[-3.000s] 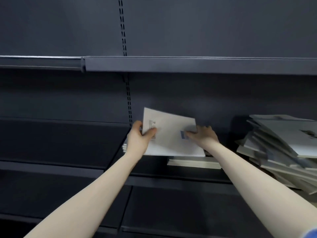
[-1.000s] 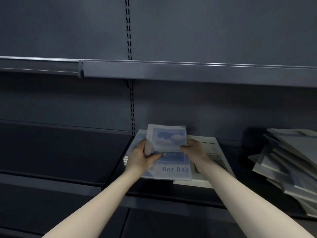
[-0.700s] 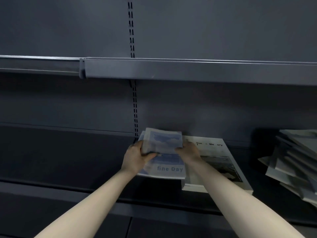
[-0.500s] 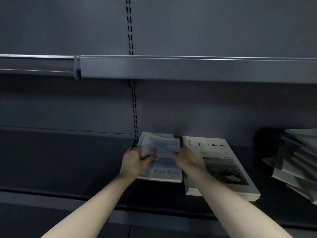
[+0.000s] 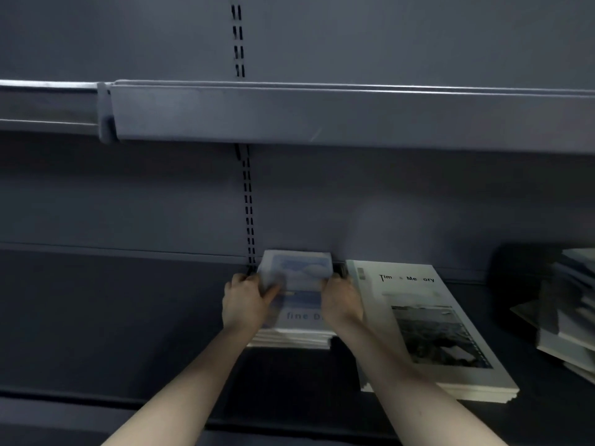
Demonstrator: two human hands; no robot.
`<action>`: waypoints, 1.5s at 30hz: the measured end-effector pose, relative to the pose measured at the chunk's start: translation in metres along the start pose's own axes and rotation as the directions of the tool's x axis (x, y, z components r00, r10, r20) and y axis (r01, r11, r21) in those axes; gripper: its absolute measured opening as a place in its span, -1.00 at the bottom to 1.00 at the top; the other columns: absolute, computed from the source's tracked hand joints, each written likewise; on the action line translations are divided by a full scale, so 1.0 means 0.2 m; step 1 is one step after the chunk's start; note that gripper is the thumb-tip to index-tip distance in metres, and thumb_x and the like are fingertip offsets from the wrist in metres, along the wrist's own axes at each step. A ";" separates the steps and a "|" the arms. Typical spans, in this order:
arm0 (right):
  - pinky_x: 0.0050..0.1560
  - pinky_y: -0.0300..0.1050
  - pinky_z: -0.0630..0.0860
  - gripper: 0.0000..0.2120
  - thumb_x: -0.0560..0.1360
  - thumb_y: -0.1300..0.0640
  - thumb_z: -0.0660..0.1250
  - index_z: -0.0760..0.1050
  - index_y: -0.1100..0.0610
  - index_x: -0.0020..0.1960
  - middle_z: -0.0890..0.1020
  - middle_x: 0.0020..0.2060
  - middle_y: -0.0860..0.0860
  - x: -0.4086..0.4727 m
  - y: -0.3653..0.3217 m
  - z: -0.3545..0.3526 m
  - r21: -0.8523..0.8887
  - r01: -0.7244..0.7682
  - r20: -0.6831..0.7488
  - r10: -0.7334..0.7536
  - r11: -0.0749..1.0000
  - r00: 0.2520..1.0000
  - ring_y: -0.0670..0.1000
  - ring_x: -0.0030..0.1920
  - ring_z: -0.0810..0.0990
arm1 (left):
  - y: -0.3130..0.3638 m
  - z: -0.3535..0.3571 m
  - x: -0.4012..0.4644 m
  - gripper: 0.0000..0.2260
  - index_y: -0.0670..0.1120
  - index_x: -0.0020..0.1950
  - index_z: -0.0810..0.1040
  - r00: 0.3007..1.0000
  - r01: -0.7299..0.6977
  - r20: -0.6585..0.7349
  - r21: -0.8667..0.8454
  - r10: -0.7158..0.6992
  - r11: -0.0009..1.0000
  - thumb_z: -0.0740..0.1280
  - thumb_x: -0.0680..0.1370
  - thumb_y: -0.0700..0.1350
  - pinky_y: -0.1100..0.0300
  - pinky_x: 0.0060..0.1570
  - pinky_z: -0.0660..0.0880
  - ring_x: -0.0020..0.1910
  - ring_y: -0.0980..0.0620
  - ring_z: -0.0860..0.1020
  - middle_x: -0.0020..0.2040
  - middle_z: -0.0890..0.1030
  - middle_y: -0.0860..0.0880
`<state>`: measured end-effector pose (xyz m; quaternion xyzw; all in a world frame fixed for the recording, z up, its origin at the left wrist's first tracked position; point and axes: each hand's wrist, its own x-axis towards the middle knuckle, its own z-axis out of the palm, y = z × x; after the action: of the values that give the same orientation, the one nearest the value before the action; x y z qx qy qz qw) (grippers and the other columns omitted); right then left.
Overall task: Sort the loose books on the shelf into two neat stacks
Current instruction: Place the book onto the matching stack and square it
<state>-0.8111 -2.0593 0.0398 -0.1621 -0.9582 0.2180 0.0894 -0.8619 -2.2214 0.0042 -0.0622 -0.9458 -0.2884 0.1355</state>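
Observation:
A stack of blue "fine Day" books (image 5: 297, 304) lies on the dark shelf (image 5: 128, 317), against the back wall. My left hand (image 5: 246, 302) grips its left edge, thumb on the top cover. My right hand (image 5: 341, 300) grips its right edge. Right beside it lies a second stack of white "Time Memory" books (image 5: 428, 329) with a black-and-white photo on the cover. A messy pile of loose books (image 5: 570, 313) sits at the far right, partly cut off by the frame.
An upper shelf (image 5: 322, 114) juts out above the hands. A slotted upright (image 5: 248, 204) runs down the back wall just left of the blue stack. The shelf's front lip (image 5: 96, 410) crosses below my forearms.
Both hands lowered the top blue book flat onto its stack and pushed it back towards the wall. The view has shifted, so the loose pile sits further right.

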 end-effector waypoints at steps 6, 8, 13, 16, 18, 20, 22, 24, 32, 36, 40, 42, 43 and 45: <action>-0.09 -0.13 0.40 -0.73 0.63 0.24 0.10 0.39 0.29 0.28 0.45 0.27 0.21 0.06 0.00 0.05 0.049 -0.047 -0.023 0.048 0.998 0.999 0.18 0.17 0.53 | -0.03 0.03 0.05 -0.69 -0.07 0.04 0.60 1.000 0.008 -0.023 -0.072 -0.010 0.997 0.33 0.50 0.14 0.17 -0.07 0.28 0.07 -0.11 0.43 -0.01 0.56 -0.13; -0.08 -0.13 0.41 -0.74 0.63 0.23 0.12 0.39 0.28 0.27 0.44 0.28 0.21 0.06 0.01 0.06 0.078 -0.047 -0.037 0.050 0.996 0.998 0.18 0.17 0.53 | -0.03 0.03 0.05 -0.69 -0.05 0.04 0.60 0.999 0.015 -0.036 -0.083 -0.019 0.996 0.32 0.50 0.15 0.19 -0.09 0.25 0.06 -0.10 0.42 0.00 0.57 -0.10; -0.13 -0.17 0.30 -0.69 0.65 0.13 0.04 0.45 0.29 0.20 0.49 0.21 0.22 0.07 0.02 0.06 0.219 -0.093 -0.033 0.103 0.971 0.994 0.18 0.11 0.54 | -0.02 0.02 0.03 -0.69 -0.06 0.00 0.60 0.998 0.033 -0.048 -0.094 -0.038 0.995 0.32 0.49 0.17 0.18 -0.11 0.25 0.04 -0.09 0.42 -0.01 0.57 -0.10; -0.14 -0.17 0.28 -0.69 0.65 0.13 0.04 0.46 0.28 0.18 0.51 0.18 0.22 0.06 0.02 0.04 0.262 -0.109 -0.018 0.118 0.959 0.993 0.17 0.10 0.55 | 0.00 0.00 0.02 -0.68 -0.08 -0.01 0.60 0.998 0.051 -0.030 -0.090 -0.054 0.995 0.32 0.50 0.16 0.17 -0.11 0.25 0.05 -0.10 0.43 0.00 0.57 -0.12; -0.14 -0.17 0.28 -0.69 0.65 0.13 0.04 0.47 0.27 0.18 0.52 0.17 0.22 0.06 0.02 0.04 0.274 -0.103 -0.008 0.109 0.956 0.994 0.18 0.11 0.55 | 0.03 -0.03 0.01 -0.67 -0.11 0.02 0.59 0.998 0.062 -0.017 -0.092 -0.064 0.994 0.33 0.50 0.15 0.14 -0.10 0.29 0.07 -0.13 0.44 0.01 0.56 -0.15; -0.12 -0.15 0.32 -0.69 0.65 0.11 0.04 0.46 0.25 0.19 0.52 0.16 0.22 0.05 0.02 0.04 0.278 -0.093 0.014 0.093 0.956 0.996 0.18 0.10 0.55 | 0.05 -0.06 -0.01 -0.67 -0.13 0.03 0.57 0.998 0.064 -0.011 -0.095 -0.065 0.993 0.34 0.50 0.13 0.11 -0.09 0.33 0.08 -0.15 0.46 0.02 0.55 -0.16; -0.10 -0.11 0.37 -0.67 0.64 0.07 0.05 0.45 0.25 0.19 0.53 0.15 0.21 0.03 0.03 0.03 0.286 -0.084 0.034 0.077 0.955 0.996 0.18 0.07 0.55 | 0.06 -0.10 -0.04 -0.65 -0.14 0.08 0.54 0.998 0.051 -0.018 -0.106 -0.053 0.993 0.36 0.49 0.12 0.08 -0.06 0.40 0.10 -0.17 0.47 0.05 0.55 -0.17; -0.03 -0.07 0.41 -0.65 0.64 0.04 0.06 0.43 0.26 0.22 0.51 0.16 0.20 0.00 0.03 0.01 0.252 -0.058 0.041 0.049 0.966 0.998 0.16 0.06 0.54 | 0.06 -0.14 -0.07 -0.61 -0.14 0.15 0.54 0.999 0.029 -0.027 -0.119 -0.032 0.993 0.37 0.48 0.11 0.04 0.01 0.44 0.11 -0.18 0.48 0.08 0.54 -0.17; 0.21 -0.03 0.39 -0.58 0.61 0.00 0.15 0.35 0.24 0.35 0.44 0.26 0.19 -0.16 0.08 -0.19 0.102 0.053 -0.044 -0.048 0.993 0.998 0.21 0.26 0.43 | 0.13 -0.31 -0.20 -0.38 -0.10 0.44 0.33 0.998 -0.069 0.001 -0.098 0.069 0.993 0.38 0.47 0.12 0.01 0.29 0.36 0.33 -0.15 0.37 0.35 0.43 -0.12; 0.20 -0.04 0.39 -0.56 0.61 -0.01 0.14 0.33 0.23 0.37 0.43 0.29 0.17 -0.23 0.14 -0.30 0.049 0.044 -0.054 -0.041 0.998 0.998 0.19 0.29 0.42 | 0.21 -0.35 -0.27 -0.43 -0.07 0.40 0.35 0.994 -0.110 0.012 -0.119 0.113 0.987 0.38 0.46 0.11 0.05 0.23 0.38 0.31 -0.12 0.39 0.32 0.45 -0.08; 0.33 -0.03 0.34 -0.49 0.61 -0.02 0.13 0.23 0.21 0.47 0.35 0.39 0.15 -0.29 0.23 -0.40 -0.007 0.042 -0.063 -0.043 0.999 0.997 0.16 0.37 0.36 | 0.30 -0.37 -0.33 -0.41 -0.03 0.41 0.34 0.989 -0.128 0.060 -0.105 0.135 0.986 0.36 0.45 0.15 0.00 0.26 0.38 0.33 -0.11 0.37 0.36 0.43 -0.06; 0.37 -0.01 0.31 -0.47 0.62 -0.03 0.13 0.18 0.21 0.50 0.31 0.42 0.17 -0.31 0.28 -0.45 -0.030 0.047 -0.059 -0.049 0.998 0.997 0.16 0.39 0.34 | 0.36 -0.38 -0.37 -0.35 -0.07 0.48 0.25 0.989 -0.117 0.079 -0.087 0.124 0.989 0.35 0.47 0.14 0.03 0.33 0.32 0.40 -0.11 0.30 0.44 0.34 -0.09; 0.38 -0.01 0.30 -0.46 0.62 -0.03 0.13 0.16 0.21 0.50 0.29 0.44 0.17 -0.33 0.31 -0.48 -0.037 0.050 -0.055 -0.052 0.998 0.997 0.16 0.40 0.33 | 0.39 -0.38 -0.39 -0.32 -0.09 0.51 0.19 0.990 -0.107 0.089 -0.067 0.113 0.992 0.35 0.49 0.13 0.05 0.37 0.26 0.44 -0.11 0.24 0.48 0.28 -0.09; 0.40 0.01 0.29 -0.46 0.62 -0.03 0.13 0.16 0.21 0.50 0.27 0.45 0.17 -0.36 0.38 -0.53 -0.034 0.062 -0.054 -0.064 0.997 0.996 0.16 0.42 0.30 | 0.48 -0.38 -0.43 -0.29 -0.11 0.54 0.11 0.990 -0.103 0.096 -0.036 0.106 0.994 0.33 0.51 0.13 0.10 0.39 0.19 0.49 -0.08 0.17 0.53 0.19 -0.07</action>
<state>-0.6987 -1.9784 0.0927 -0.1390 -0.9634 0.1952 0.1200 -0.7433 -2.1894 0.0906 -0.1279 -0.9422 -0.2920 0.1030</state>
